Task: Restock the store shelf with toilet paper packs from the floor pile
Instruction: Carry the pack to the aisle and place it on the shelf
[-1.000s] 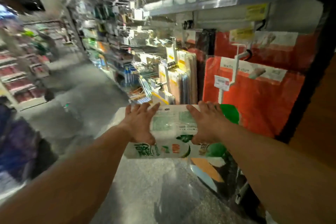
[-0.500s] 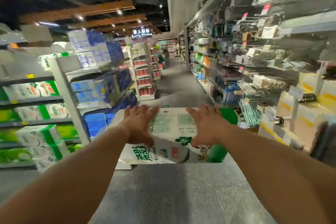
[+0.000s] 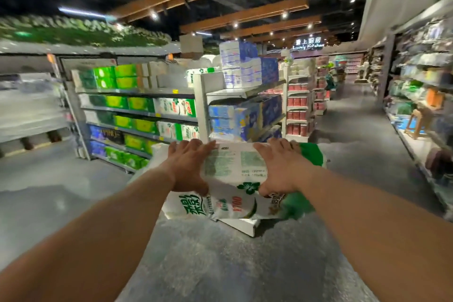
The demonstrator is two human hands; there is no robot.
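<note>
We carried a white-and-green toilet paper pack (image 3: 235, 179) chest-high above the aisle floor (image 3: 220, 265), left hand (image 3: 188, 169) and right hand (image 3: 282, 169) each in a curled grip on its top. The slick wrap might have slipped; the shelf (image 3: 137, 92) stood well apart to the left.

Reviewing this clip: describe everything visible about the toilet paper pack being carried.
The toilet paper pack is a bulky, soft-looking bundle in glossy white plastic wrap with green patches, a green flower mark, large green characters and fine print on top. It is held out in front of the person, above the grey floor, lying roughly level. The left hand presses its left side and the right hand its right, fingers spread over the top, thumbs on the near face. The wrap wrinkles near the thumbs.
</note>
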